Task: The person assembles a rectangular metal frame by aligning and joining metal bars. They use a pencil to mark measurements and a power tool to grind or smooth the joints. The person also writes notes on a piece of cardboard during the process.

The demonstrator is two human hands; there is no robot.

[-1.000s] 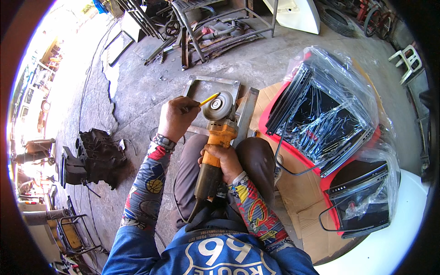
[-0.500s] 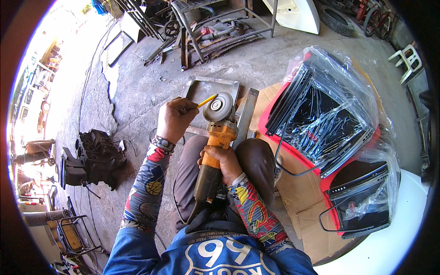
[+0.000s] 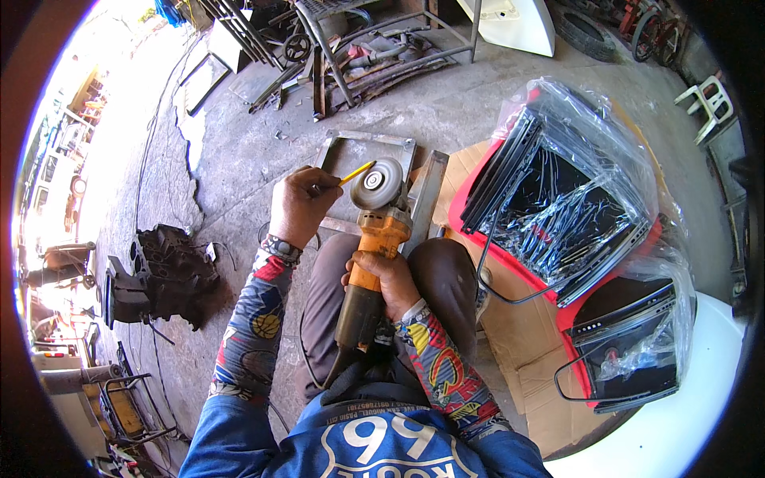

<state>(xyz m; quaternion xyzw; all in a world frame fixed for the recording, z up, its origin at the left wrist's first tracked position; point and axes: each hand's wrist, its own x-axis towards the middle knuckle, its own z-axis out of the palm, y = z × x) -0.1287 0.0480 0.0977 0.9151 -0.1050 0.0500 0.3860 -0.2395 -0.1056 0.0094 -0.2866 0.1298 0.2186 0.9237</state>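
Angle grinder (image 3: 364,282) is positioned between the thighs (image 3: 327,279), disc (image 3: 387,192) facing up, gripped by the right hand (image 3: 391,275); left hand (image 3: 299,205) pinches a yellow pencil-like rod (image 3: 357,173), tip at the disc's rim, contact unclear

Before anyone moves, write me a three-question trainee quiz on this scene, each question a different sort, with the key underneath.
1. True or false: the right hand is wrapped around the body of the angle grinder.

2. Multiple choice: what does the left hand hold?
a) a spanner
b) a thin yellow stick
c) a hammer

3. Fill in the blank: the dark engine block sits on the concrete floor to the person's ____ side.

Key: 1. True. 2. b. 3. left.
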